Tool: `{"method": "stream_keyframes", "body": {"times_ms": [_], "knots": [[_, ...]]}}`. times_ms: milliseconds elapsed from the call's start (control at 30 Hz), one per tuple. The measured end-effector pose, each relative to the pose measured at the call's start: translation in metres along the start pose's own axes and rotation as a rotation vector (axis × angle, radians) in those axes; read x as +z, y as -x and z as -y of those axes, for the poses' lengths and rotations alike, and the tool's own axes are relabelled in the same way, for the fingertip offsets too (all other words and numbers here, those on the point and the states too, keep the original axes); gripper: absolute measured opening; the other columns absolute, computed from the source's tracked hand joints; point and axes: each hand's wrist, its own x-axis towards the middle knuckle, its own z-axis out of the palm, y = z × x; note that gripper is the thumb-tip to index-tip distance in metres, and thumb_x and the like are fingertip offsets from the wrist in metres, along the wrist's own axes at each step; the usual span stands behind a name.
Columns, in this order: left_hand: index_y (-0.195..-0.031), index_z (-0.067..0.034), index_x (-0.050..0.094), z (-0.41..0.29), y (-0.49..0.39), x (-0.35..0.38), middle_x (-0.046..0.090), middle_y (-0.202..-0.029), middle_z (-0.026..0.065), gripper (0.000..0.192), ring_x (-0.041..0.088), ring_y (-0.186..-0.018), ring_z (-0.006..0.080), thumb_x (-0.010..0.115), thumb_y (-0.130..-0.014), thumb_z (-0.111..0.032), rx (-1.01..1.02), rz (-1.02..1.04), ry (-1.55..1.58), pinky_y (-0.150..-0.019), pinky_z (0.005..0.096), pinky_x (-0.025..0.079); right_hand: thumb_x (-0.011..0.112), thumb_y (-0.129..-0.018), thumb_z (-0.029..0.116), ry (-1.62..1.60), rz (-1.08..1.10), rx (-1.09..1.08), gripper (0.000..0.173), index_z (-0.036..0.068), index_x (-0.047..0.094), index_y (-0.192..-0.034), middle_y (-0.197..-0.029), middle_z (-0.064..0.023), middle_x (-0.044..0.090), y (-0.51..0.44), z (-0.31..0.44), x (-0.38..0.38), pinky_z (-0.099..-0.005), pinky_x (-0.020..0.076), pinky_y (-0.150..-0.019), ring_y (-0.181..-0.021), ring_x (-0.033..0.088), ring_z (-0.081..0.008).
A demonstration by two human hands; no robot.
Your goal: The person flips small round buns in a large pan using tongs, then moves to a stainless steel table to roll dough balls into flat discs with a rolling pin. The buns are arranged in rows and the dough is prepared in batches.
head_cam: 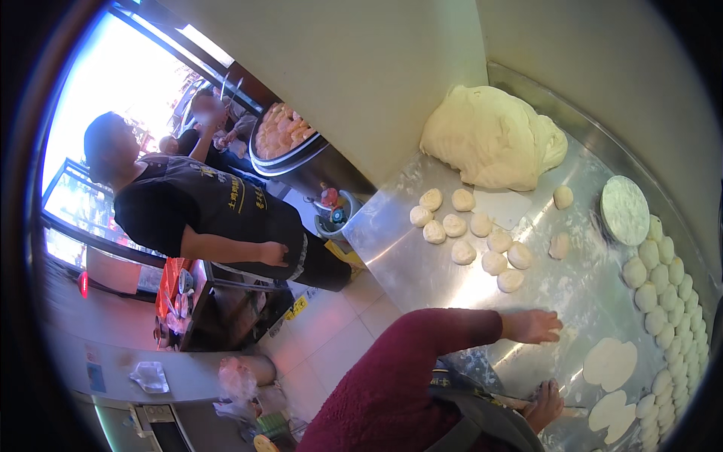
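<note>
My left hand, coming out of a maroon sleeve, hovers over or rests on the floured steel worktop; I see nothing in its fingers. Lower down, my right hand is closed over a thin wooden rolling pin. Just beyond the pin lie two flattened dough sheets, each made of overlapping rounds. Farther up, several dough balls sit in a loose group. Two separate dough pieces lie to the right of that group.
A large dough mass fills the worktop's corner, partly over a white flat sheet. Beside the wall stands a floury round dish, then rows of dough rounds. Another person in a dark apron stands left, near a drum of baked breads.
</note>
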Motion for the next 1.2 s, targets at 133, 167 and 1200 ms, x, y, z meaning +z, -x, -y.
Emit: {"method": "stream_keyframes", "body": {"times_ms": [133, 167, 1200], "knots": [[-0.107, -0.003, 0.063, 0.005, -0.061, -0.038, 0.055, -0.117, 0.018, 0.039, 0.052, -0.115, 0.0369, 0.076, -0.081, -0.028, -0.351, -0.259, -0.057, -0.101, 0.0466, 0.045, 0.035, -0.099, 0.04, -0.033, -0.003, 0.029, 0.056, 0.006, 0.06, -0.136, -0.142, -0.0181, 0.058, -0.002, -0.001, 0.007, -0.0565, 0.0362, -0.101, -0.13, 0.057, -0.0371], [-0.106, -0.001, 0.063, 0.012, -0.073, -0.038, 0.055, -0.116, 0.018, 0.039, 0.051, -0.116, 0.0368, 0.076, -0.08, -0.028, -0.352, -0.346, -0.124, -0.102, 0.0458, 0.044, 0.034, -0.099, 0.04, -0.011, -0.029, 0.02, 0.057, 0.005, 0.06, -0.136, -0.142, -0.0178, 0.058, -0.003, 0.003, 0.008, -0.0563, 0.0364, -0.101, -0.13, 0.057, -0.0369], [-0.13, -0.003, 0.056, -0.055, 0.048, 0.02, 0.06, -0.121, 0.013, 0.07, 0.053, -0.114, 0.0335, 0.087, -0.069, -0.016, -0.257, -0.218, -0.04, -0.099, 0.0429, 0.045, 0.055, -0.096, 0.044, -0.129, 0.132, -0.182, 0.043, 0.005, 0.06, -0.112, -0.139, -0.0257, 0.054, 0.034, 0.019, -0.028, -0.0636, 0.0272, -0.111, -0.133, 0.047, -0.0455]]}}
